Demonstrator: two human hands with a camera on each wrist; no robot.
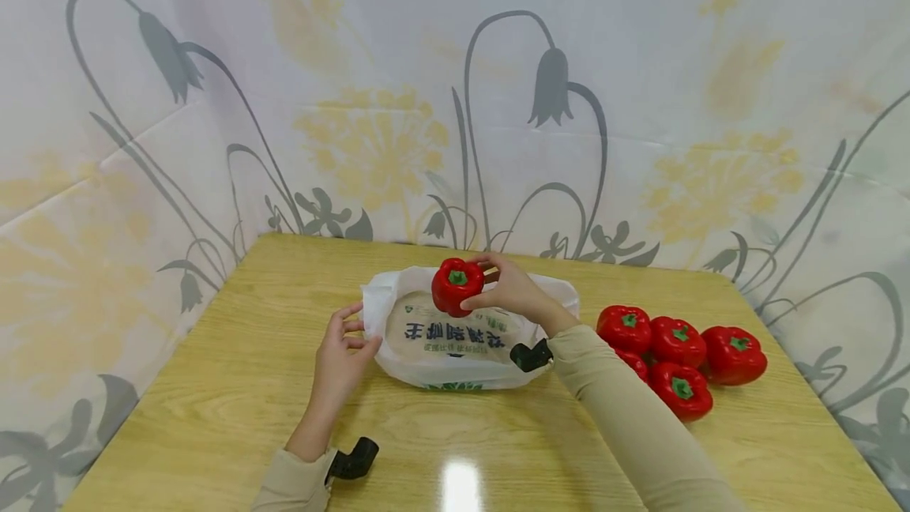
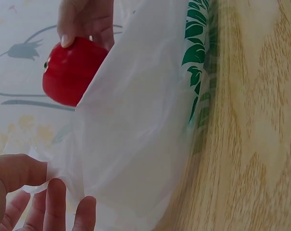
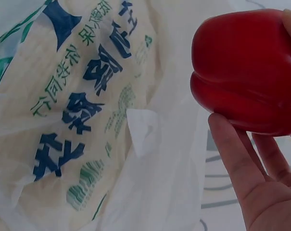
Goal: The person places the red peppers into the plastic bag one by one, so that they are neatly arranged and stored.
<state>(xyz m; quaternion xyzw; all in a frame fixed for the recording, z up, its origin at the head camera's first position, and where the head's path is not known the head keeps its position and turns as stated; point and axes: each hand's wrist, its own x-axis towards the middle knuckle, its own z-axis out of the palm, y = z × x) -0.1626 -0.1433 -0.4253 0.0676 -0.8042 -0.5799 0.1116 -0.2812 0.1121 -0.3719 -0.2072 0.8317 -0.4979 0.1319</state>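
Sleeves (image 1: 633,417) over wooden table (image 1: 220,362) before floral backdrop (image 1: 419,14), right grip (image 1: 517,291) snug round red pepper (image 1: 450,296), left grip (image 1: 343,360) apparently closed on bag (image 1: 408,370).

Indoor tabletop setting, flower-printed cloth backdrop (image 1: 398,46), wood-grain table (image 1: 398,433), room type unclear.

Carried on a wood-grain table (image 1: 419,433)
Bears a white plastic bag (image 1: 426,366) — and, to its right, five red bell peppers (image 1: 678,342).
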